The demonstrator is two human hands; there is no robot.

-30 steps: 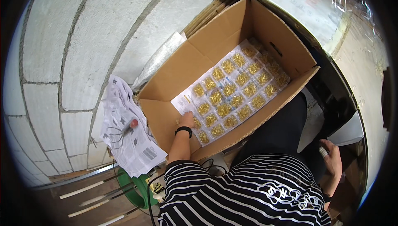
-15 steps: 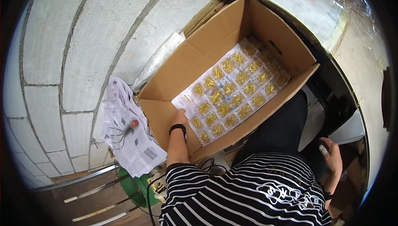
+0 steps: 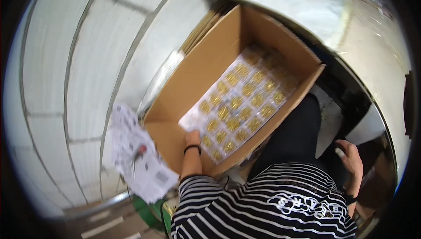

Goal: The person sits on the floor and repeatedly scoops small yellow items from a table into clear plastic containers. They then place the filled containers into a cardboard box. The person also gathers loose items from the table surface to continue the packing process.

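Observation:
My left hand [image 3: 192, 138], with a black band on the wrist, reaches into a large open cardboard box [image 3: 204, 48]. Its curled fingers are at the near left corner of a white printed sheet [image 3: 189, 119]; blur softens the exact grip. Rows of small clear packs with gold-coloured, pin-like metal pieces [image 3: 235, 103] cover the sheet, which lies slanted on the box's contents. Low at my right side, my right hand [image 3: 351, 158] rests by my dark-trousered leg, holding nothing, fingers apart. A white wrap circles one of its digits.
A pale block wall [image 3: 94, 59] rises at the left. Beside the box hang crumpled printed papers [image 3: 144, 164] with a reddish knob-like thing [image 3: 142, 148] against them. A green round object [image 3: 147, 212] stands below. To the upper right is a pale, plastic-covered surface [image 3: 307, 8].
The whole view has shifted and blurred, so the box appears slightly further left. My left hand stays at the sheet's corner; my right hand stays by my leg.

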